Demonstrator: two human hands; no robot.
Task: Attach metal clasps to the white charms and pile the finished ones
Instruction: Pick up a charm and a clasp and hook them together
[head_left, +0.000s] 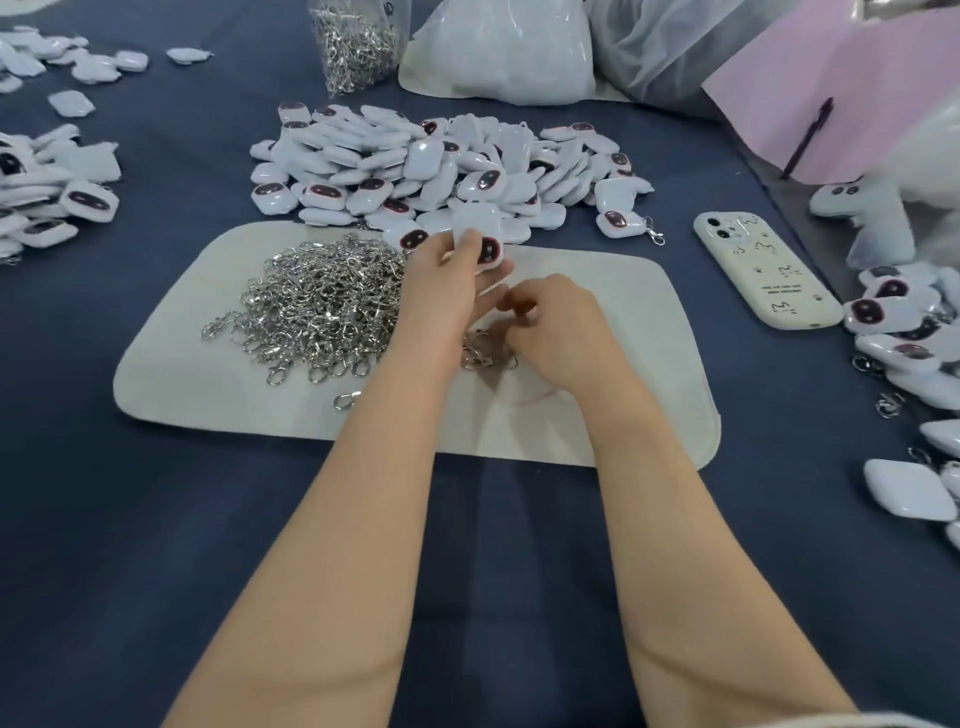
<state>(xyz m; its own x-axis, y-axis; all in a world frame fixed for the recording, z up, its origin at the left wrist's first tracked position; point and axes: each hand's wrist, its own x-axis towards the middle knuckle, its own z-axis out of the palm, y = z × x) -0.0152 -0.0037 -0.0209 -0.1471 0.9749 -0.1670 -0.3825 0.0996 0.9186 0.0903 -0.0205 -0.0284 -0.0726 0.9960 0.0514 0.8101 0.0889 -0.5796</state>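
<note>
White charm (485, 248) sits pinched in the fingers of my left hand (447, 291), just beyond my right hand (550, 327), whose curled fingers may hold 1 clasp, I cannot tell, so I'd hold it steady before hooking, with spare clasps (483, 356) beneath them.

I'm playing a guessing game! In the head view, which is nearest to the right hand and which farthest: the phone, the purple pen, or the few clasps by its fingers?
1. The few clasps, on the mat right beside the right hand.
2. The phone, off to the right on the blue cloth.
3. The purple pen, far back right on the pink sheet.
</note>
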